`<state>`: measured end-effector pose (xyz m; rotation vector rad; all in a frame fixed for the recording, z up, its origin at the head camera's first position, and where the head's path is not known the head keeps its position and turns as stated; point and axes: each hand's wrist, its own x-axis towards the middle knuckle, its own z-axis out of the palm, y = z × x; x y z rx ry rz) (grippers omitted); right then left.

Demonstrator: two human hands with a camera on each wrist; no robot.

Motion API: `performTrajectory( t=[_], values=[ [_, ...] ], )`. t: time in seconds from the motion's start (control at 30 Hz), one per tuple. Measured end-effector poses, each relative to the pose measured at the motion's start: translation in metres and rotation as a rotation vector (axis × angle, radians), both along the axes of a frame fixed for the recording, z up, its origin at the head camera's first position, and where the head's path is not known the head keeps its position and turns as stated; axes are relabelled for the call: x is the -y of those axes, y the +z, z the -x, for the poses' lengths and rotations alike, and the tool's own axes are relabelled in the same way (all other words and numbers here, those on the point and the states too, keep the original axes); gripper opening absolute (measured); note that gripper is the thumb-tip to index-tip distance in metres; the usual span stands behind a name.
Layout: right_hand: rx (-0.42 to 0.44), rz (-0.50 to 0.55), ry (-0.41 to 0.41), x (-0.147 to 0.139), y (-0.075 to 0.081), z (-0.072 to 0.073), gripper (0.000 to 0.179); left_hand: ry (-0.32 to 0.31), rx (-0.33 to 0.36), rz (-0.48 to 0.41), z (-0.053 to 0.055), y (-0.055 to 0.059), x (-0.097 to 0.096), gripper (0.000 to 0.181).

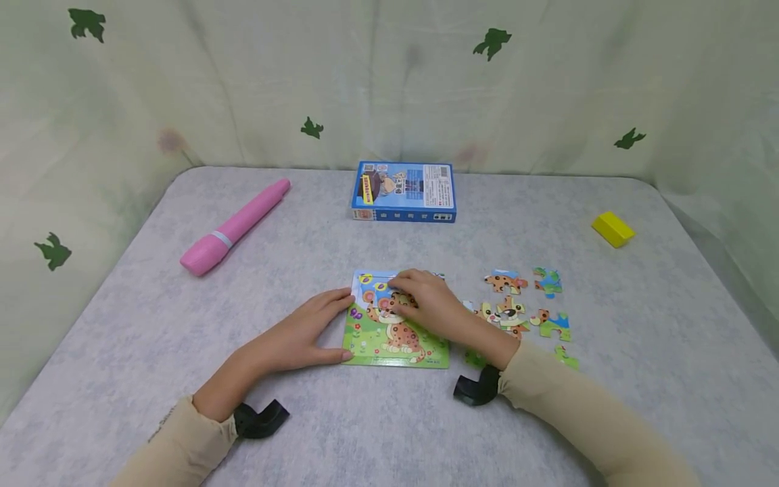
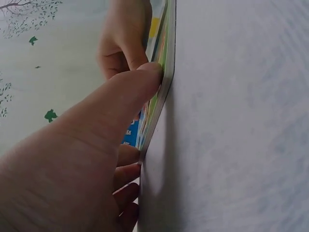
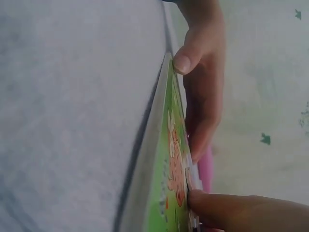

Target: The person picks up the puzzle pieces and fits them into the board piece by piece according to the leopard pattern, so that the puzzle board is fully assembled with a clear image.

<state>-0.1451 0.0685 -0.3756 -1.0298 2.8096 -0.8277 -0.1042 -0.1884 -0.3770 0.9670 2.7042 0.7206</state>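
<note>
Pale curtain [image 1: 262, 81] with green bird shapes hangs behind a mottled grey table [image 1: 292, 250] in the head view. Taking the puzzle board [image 1: 374, 345] as the dial's centre, a blue box [image 1: 404, 189] lies at 12 o'clock, a pink microphone-like object [image 1: 243, 223] at 10, a yellow block [image 1: 613, 230] at 2, and loose pieces [image 1: 554, 326] around 3. At 9 o'clock the left hand [image 1: 298, 335] is spread, its thumb and fingertips touching the board's edge. The right hand [image 1: 435, 304] reaches over from 4 o'clock and appears to pinch a puzzle piece [image 1: 380, 295] at the board's 11 o'clock, between thumb and index finger.

Through the left wrist camera, the thumb rests on the board's rim, with the other fingers towards 6 o'clock and the right hand towards 12. The board looks light and stiff, best steadied by its edges.

From the right wrist, the left thumb meets the rim near 12 o'clock, while a right-hand digit enters from 4; its grip is unclear here. The piece should be light and thin, its glossy face perhaps slippery, its tabs bendable: opposite edges suit a fingertip hold.
</note>
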Motion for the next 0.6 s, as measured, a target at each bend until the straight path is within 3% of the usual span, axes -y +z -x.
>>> performTrajectory(
  t=[0.23,0.6],
  values=[
    [0.021,-0.040,-0.008,0.007,0.000,0.009,0.040,0.008,-0.030,0.087,0.009,0.011,-0.006,0.085],
    [-0.003,-0.017,-0.026,0.014,-0.004,0.015,0.038,0.008,0.003,0.129,0.020,0.012,-0.010,0.099]
  ],
)
